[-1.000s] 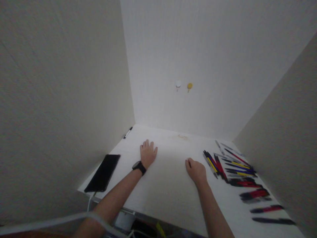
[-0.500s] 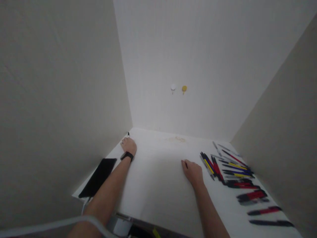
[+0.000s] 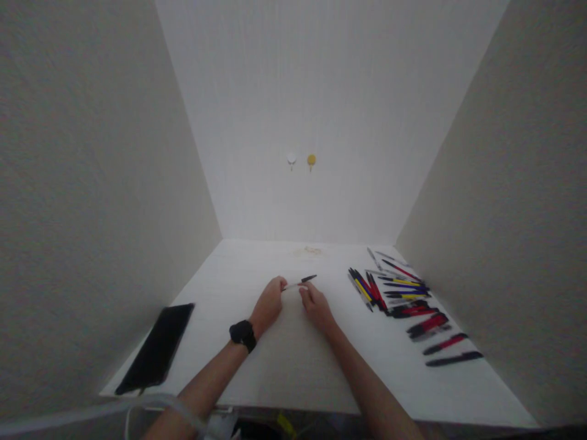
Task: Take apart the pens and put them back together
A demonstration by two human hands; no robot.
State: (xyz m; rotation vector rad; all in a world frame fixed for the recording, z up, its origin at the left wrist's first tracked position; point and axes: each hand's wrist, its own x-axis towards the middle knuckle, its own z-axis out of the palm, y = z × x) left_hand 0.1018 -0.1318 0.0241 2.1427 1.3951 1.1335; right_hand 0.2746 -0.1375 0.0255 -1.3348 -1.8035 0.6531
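A slim pen [image 3: 292, 286] with a pale barrel and a black cap end is held between my two hands over the middle of the white table. My left hand [image 3: 269, 302], wearing a black watch [image 3: 243, 334] at the wrist, pinches its left end. On the other side, my right hand [image 3: 317, 307] has its thumb and fingertips closed on the barrel close to the black end, which points right and slightly up. Right of my hands lie several pens [image 3: 362, 288] in black, red, blue, yellow and clear.
A black tablet-like slab [image 3: 158, 348] lies along the table's left edge, a cable near it. Grey side walls and a white back wall enclose the table [image 3: 275, 366]. Two small hooks, one white [image 3: 291, 159] and one yellow [image 3: 311, 160], are on the back wall.
My left hand has come from the far left corner to the middle and now holds the pen. My right hand has moved left to meet it. The view has shifted too.
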